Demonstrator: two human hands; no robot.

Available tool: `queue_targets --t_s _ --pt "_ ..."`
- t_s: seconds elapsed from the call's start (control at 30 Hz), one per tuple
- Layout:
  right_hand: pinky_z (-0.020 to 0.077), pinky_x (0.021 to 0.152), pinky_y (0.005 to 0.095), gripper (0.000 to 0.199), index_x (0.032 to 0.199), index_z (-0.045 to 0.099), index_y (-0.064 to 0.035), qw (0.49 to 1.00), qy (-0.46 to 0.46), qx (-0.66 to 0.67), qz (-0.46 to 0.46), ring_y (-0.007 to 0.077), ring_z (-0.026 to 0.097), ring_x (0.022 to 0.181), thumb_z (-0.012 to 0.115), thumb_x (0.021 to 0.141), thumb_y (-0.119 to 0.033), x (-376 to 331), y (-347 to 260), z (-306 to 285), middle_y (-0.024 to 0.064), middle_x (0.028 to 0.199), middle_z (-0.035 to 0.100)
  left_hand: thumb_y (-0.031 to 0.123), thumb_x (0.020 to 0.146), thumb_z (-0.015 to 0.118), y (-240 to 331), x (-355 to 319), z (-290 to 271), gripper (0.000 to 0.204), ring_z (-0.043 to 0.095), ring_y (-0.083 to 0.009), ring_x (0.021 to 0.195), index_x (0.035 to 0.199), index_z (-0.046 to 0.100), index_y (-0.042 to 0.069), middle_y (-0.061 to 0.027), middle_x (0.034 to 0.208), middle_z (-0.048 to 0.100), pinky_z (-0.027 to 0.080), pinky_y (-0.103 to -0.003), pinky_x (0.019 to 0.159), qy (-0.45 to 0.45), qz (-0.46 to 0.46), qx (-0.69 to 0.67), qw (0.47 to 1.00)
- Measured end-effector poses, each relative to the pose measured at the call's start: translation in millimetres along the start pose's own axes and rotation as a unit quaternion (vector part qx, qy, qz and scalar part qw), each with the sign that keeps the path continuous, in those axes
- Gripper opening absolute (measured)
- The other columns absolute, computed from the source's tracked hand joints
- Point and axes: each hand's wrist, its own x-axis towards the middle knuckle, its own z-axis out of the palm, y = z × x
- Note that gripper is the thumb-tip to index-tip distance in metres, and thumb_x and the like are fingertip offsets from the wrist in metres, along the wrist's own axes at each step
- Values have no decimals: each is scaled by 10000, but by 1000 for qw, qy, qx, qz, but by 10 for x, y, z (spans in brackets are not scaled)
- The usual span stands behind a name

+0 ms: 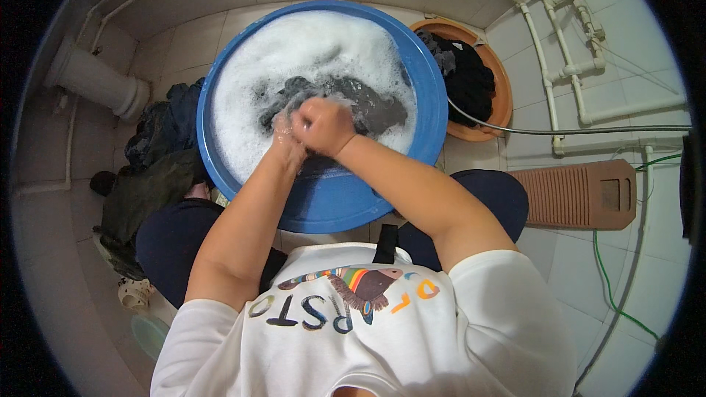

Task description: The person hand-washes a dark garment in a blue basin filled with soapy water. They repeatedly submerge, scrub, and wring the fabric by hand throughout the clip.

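Note:
A big blue basin (434, 95) stands on the tiled floor in front of me, filled with white soap foam (294, 44). A dark grey wet garment (368, 106) lies in the foam at the middle of the basin. My right hand (322, 125) is clenched in a fist on the garment's near end. My left hand (285, 136) sits right beside it, fingers closed on the same cloth, partly hidden behind the right fist and covered with suds. Both forearms reach in over the basin's near rim.
An orange basin (502, 103) with black clothes (467, 77) stands to the right behind the blue one. A heap of dark clothes (158, 154) lies on the floor at left. A brown ribbed washboard (581, 195) lies at right. White pipes (566, 66) and a grey hose (588, 131) run along the right wall.

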Motion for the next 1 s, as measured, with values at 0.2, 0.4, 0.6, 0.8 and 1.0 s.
queue_targets --t_s 0.2,0.4,0.6,0.8,1.0 --pt "450 569 395 170 659 589 -81 990 -57 46 120 341 554 660 562 707 -243 51 -18 -86 123 704 587 300 876 355 93 -157 227 318 559 -245 900 995 555 82 -93 971 583 437 -398 827 66 -126 -47 989" --pt "457 682 414 287 757 632 -80 937 -165 49 303 380 563 770 522 723 -342 96 248 -102 177 809 605 325 789 544 188 -116 280 315 570 -242 863 933 586 47 -88 926 609 448 -384 816 15 -116 -4 993" --pt "312 964 377 920 1277 359 -2 615 -368 403 569 300 411 1156 364 721 -735 380 764 -669 211 1270 402 260 748 640 459 -422 460 458 582 -256 921 1065 525 -50 -152 1022 587 444 -355 854 -161 -80 200 963" --pt "400 887 329 728 1198 436 45 820 -411 112 382 262 524 1023 575 743 -506 697 312 -850 202 1159 503 428 708 666 255 -383 341 803 441 -280 1133 1230 336 -85 -185 1216 456 331 -373 966 -253 -215 349 877" --pt "466 775 350 309 1053 519 11 724 -92 512 452 216 587 849 556 799 -160 776 563 -762 103 945 602 619 757 483 375 -187 351 781 412 -283 1154 1249 411 17 -143 1273 426 294 -385 963 -166 -128 248 946"
